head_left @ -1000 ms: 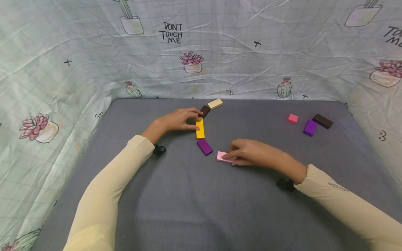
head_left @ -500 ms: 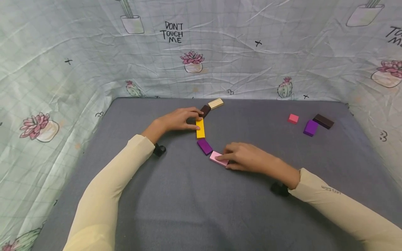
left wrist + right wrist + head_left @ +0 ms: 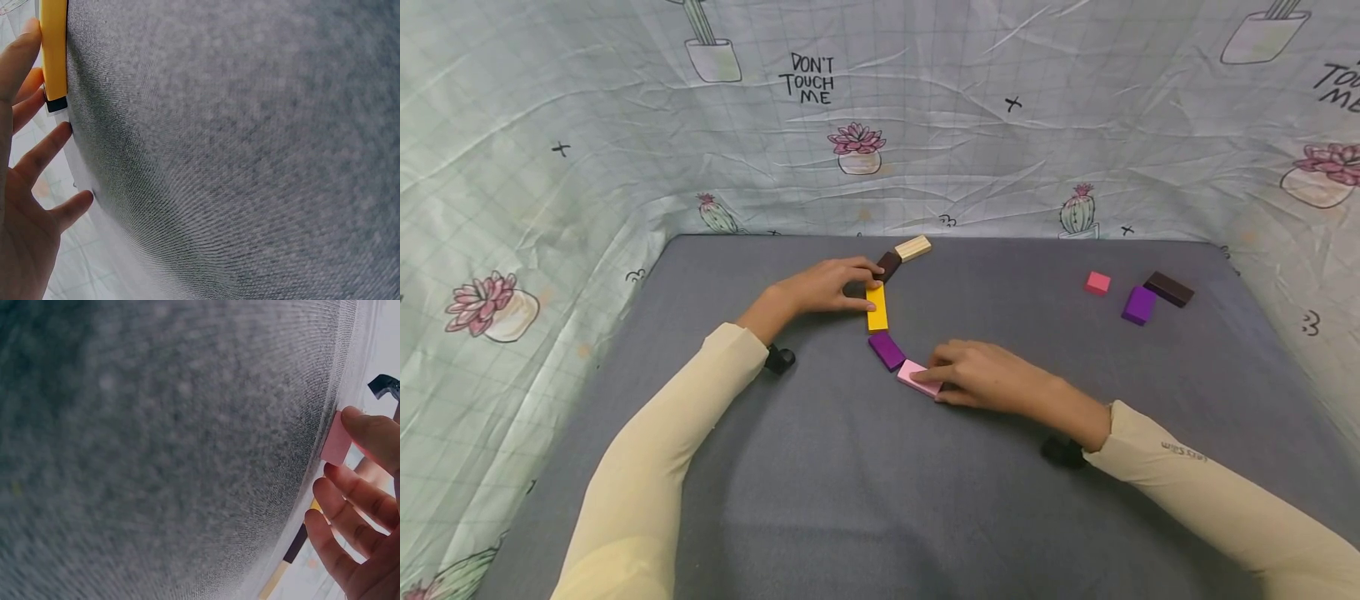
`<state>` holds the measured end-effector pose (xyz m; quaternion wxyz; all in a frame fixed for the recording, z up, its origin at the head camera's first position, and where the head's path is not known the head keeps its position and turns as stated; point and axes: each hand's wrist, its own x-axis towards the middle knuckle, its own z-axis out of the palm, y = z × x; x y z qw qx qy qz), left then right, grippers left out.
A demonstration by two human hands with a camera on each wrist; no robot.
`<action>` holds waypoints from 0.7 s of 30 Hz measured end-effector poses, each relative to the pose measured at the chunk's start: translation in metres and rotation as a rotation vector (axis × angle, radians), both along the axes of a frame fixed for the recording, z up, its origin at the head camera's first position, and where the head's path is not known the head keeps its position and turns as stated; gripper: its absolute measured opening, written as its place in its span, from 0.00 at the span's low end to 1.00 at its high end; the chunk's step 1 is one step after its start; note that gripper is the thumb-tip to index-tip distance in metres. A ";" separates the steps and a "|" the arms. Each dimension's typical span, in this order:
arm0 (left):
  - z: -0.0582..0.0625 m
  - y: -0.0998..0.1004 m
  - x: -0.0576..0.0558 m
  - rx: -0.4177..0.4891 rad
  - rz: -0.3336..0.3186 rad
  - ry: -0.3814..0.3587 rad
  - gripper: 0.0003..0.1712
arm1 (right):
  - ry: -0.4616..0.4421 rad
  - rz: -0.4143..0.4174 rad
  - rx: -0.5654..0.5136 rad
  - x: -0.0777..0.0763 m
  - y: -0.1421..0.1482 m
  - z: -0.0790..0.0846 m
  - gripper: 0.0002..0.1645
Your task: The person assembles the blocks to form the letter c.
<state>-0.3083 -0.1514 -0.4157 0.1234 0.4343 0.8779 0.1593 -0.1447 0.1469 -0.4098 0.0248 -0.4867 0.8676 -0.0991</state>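
- The readable lettering is on the pale printed cloth backdrop (image 3: pixel 940 62): "DON'T TOUCH ME" in black capitals. Over on the right, a second piece of lettering (image 3: pixel 1337 86) runs out of frame.
- There's small dark writing (image 3: pixel 1183 450) on the cream right sleeve (image 3: pixel 1225 492) too, but it's upside down and too small to read surely.
- And here's the right hand (image 3: pixel 988 375), thumb and forefinger pinching the light-pink rectangular block (image 3: pixel 913 377), its far end hidden under the fingers. The block lies on the grey cloth-covered surface (image 3: pixel 820 500), at the near end of a curved row.
- Just beyond it, the flat purple rectangular block (image 3: pixel 887 351); whether their corners touch, I can't tell.
- Up the curve we go: the left hand (image 3: pixel 831 286), fingers spread wide, rests thumb and fingertips against the bright yellow rectangular block (image 3: pixel 877 317).
- Fingertips partly cover the dark-brown rectangular block (image 3: pixel 889 264) next in line; the pale grained wooden block (image 3: pixel 913 247) finishes the row.
- Off to the right: a small coral-pink block (image 3: pixel 1097 283), a thicker purple block (image 3: pixel 1139 306) and a long blackish-brown block (image 3: pixel 1169 289) close together.
- In the left wrist view the yellow block is cut off at the top; in the right wrist view, a dark curved object (image 3: pixel 385 385) is hard to make out.
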 end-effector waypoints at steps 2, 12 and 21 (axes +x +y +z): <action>0.000 0.000 0.000 -0.003 0.002 -0.003 0.28 | 0.004 0.001 0.002 0.000 0.000 0.000 0.27; 0.000 -0.001 -0.002 0.000 -0.004 -0.004 0.28 | 0.020 0.002 0.007 -0.002 0.000 0.001 0.26; -0.001 -0.001 -0.001 0.009 -0.013 -0.005 0.28 | 0.032 -0.041 0.017 -0.007 0.016 0.004 0.33</action>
